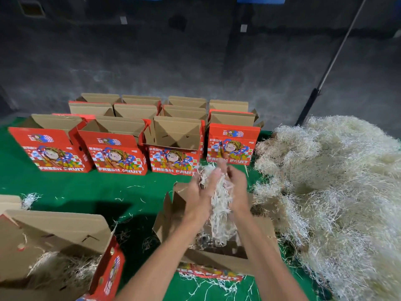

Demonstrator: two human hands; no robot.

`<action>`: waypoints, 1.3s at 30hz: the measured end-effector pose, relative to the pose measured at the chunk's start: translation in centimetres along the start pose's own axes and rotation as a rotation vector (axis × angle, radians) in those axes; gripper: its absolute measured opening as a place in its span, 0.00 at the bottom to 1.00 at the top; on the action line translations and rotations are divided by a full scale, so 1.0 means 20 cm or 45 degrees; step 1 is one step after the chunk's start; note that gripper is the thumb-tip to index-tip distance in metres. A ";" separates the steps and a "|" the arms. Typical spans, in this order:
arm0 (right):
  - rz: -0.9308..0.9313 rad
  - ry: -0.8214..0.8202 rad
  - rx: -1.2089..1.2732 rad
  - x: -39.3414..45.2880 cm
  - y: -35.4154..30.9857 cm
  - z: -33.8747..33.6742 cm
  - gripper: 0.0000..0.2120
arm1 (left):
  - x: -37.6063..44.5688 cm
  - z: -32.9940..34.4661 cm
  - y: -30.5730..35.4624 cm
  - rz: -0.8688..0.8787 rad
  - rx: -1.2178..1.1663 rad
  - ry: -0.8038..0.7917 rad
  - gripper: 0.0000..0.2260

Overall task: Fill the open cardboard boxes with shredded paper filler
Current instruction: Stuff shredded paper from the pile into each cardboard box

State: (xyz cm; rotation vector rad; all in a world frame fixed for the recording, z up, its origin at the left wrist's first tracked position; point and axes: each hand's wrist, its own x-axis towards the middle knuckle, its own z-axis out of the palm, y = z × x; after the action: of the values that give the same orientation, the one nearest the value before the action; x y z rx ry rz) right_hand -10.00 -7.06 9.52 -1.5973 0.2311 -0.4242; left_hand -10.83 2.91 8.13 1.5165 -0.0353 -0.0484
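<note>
An open red "FRESH FRUIT" cardboard box (pixel 256 263) stands in front of me on the green mat. Above it my left hand (pixel 200 195) and my right hand (pixel 237 187) hold a clump of white shredded paper (pixel 220 199) between them, with strands hanging down into the box. The fingers of both hands curl round the clump. A big heap of shredded paper filler (pixel 338 192) lies to the right. Another open box (pixel 54 240) at the lower left has some filler inside.
Several open red boxes (pixel 173 146) stand in rows at the back of the green mat (pixel 86 190), and those whose insides show hold no filler. Loose paper strands lie scattered on the mat. A grey wall rises behind, and a pole (pixel 334 59) leans against it at the right.
</note>
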 end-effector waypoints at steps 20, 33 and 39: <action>0.024 0.288 -0.100 0.03 0.01 -0.20 0.23 | 0.18 -0.32 0.06 -0.133 -0.124 0.301 0.17; 0.028 -0.031 -0.243 -0.09 0.12 0.05 0.05 | 0.04 -0.09 -0.04 -0.106 0.243 -0.033 0.29; -0.012 0.216 -0.077 0.00 0.08 -0.26 0.22 | 0.16 -0.32 -0.02 -0.241 0.003 0.352 0.30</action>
State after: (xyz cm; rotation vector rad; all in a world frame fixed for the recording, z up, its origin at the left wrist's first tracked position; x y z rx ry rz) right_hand -11.86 -11.88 8.10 -1.6235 0.3684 -0.5655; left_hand -7.30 9.14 7.39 1.5137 0.3295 0.0103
